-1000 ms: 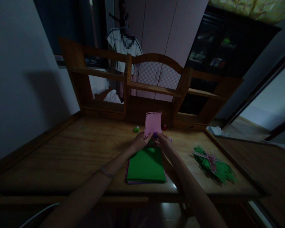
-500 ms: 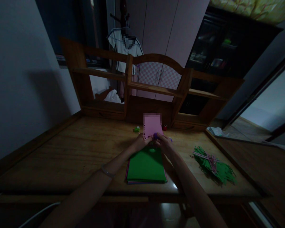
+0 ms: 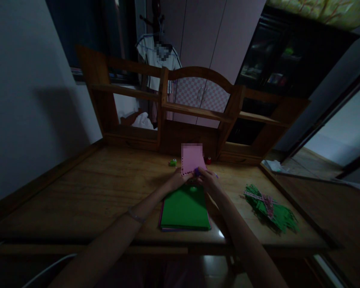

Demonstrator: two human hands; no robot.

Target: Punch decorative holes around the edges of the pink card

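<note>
A pink sheet of paper [image 3: 192, 161] is raised above the desk, with a row of small punched holes along its left and lower edges. My left hand [image 3: 177, 179] grips its lower left part. My right hand [image 3: 208, 180] is closed around a small purple craft punch [image 3: 197, 172] at the sheet's lower edge. Below both hands lies a stack of coloured paper with a green sheet [image 3: 184, 210] on top. Fingertips of both hands are partly hidden and dim.
A small green punch [image 3: 173, 162] and a red one [image 3: 209, 160] stand behind my hands. To the right lies a heap of green cut paper [image 3: 271, 208] with pink perforated strips across it. A wooden shelf unit [image 3: 195, 110] closes off the back of the desk [image 3: 78, 188].
Almost nothing differs. The pink sheet and both hands keep their places, with only a very slight shift of the view.
</note>
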